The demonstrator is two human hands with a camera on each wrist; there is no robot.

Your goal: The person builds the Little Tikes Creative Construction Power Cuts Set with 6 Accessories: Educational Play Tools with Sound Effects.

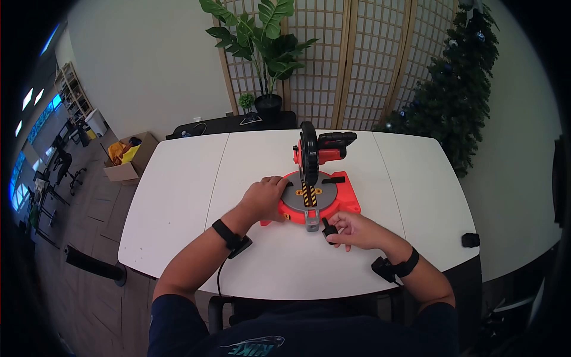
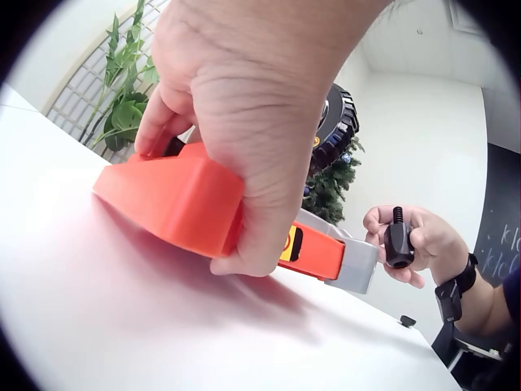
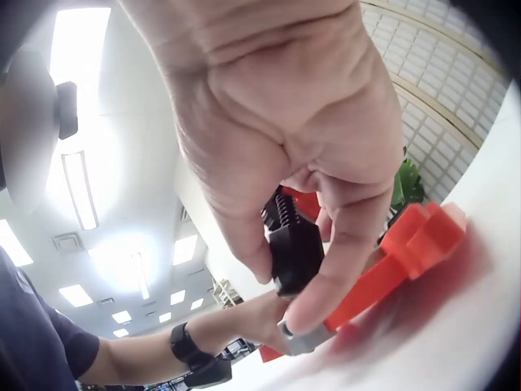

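A toy miter saw with an orange-red base (image 1: 351, 193), a grey round turntable (image 1: 290, 198) and a black upright blade (image 1: 308, 154) stands on the white table. My left hand (image 1: 263, 198) grips the left side of the base, thumb low at its edge in the left wrist view. Just right of the grey front bracket (image 1: 312, 222), my right hand (image 1: 357, 231) pinches a black threaded knob (image 3: 295, 254) between thumb and fingers. Its screw end (image 2: 398, 215) points up in the left wrist view. The knob is apart from the bracket in that view.
The saw's black handle (image 1: 336, 140) juts right above the base. A small black object (image 1: 470, 240) lies by the table's right edge. Behind the table are a potted plant (image 1: 267, 104), a lattice screen (image 1: 375, 65) and a decorated tree (image 1: 440, 95). A cardboard box (image 1: 140, 163) stands left.
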